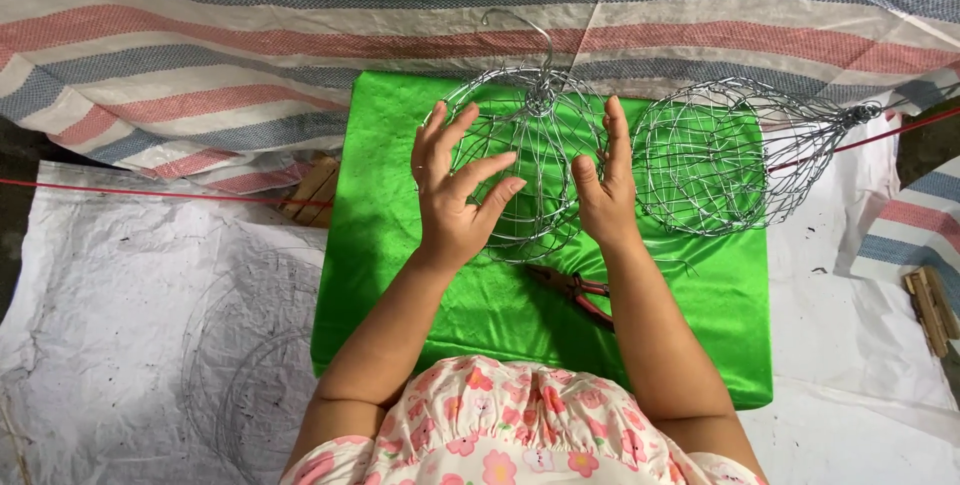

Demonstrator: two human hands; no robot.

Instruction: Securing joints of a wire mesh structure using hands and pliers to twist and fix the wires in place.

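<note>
Fingers spread wide, the left hand [455,190] is pressing its open palm against the near left side of a wire frame [525,160], gripping nothing. The right hand [603,185] is standing flat and upright along the frame's right edge, fingers straight and together, likewise closed on nothing. The frame, a rounded cage of thin silver wire, is lying on a bright green cloth [400,275], its long axis running away from the person, its gathered neck and wire hook [520,30] pointing toward the far striped tarp [200,65]. Just beside it, a second wire cage [715,160] is lying crosswise, its twisted tip pointing right. Red-handled pliers [585,295] are resting under the right forearm.
</note>
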